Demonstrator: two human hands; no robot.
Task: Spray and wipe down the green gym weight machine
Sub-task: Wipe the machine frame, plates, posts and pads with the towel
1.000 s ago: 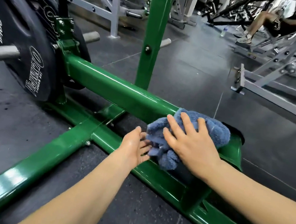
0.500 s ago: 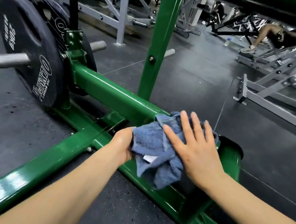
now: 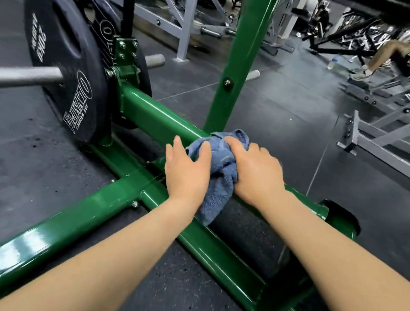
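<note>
At frame centre, a blue terry towel (image 3: 219,167) is being pressed onto the sloping green steel tube (image 3: 152,115) of the weight machine. The right hand (image 3: 257,172) is bunching and gripping the cloth with curled fingers; the left hand (image 3: 188,172) is lying flat on its edge, fingers straight. The towel is judged soft, light and easily crumpled, best gathered in the palm. The glossy tube is likely rigid and slippery. A black 20 kg plate (image 3: 64,64) is hanging at upper left.
</note>
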